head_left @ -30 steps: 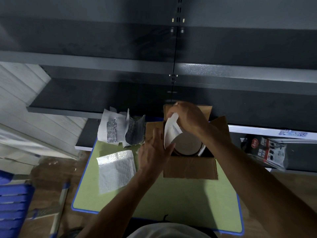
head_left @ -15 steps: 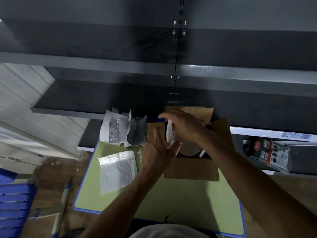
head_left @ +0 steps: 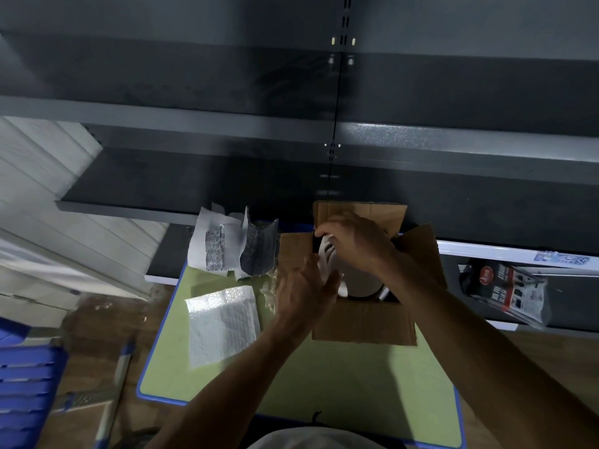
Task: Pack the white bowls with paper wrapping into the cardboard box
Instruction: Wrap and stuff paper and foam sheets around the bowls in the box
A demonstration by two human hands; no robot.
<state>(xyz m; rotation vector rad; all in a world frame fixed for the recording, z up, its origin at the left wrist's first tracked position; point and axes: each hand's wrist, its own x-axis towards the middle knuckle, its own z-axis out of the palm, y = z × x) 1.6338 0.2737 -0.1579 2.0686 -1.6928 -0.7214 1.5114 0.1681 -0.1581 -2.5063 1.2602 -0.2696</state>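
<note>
Sheet from fingers: the thin white paper wrapping sheet [head_left: 325, 254] stands on edge inside the left wall of the open brown cardboard box [head_left: 363, 328], directly under my right hand [head_left: 355, 243], with its long axis running away from me
Right grip: fingers curled over the sheet's top edge, pinching it
Left grip: my left hand [head_left: 303, 286] is nearer, fingers straight against the sheet's side
Bowl: the round white bowl [head_left: 361, 281] lies in the box just right of the sheet, pale and part-shadowed

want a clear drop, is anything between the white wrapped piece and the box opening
Nothing visible. The cardboard box flaps are open; right hand grips the white wrapped piece at the opening, left hand against it, beside a bowl inside.
</note>
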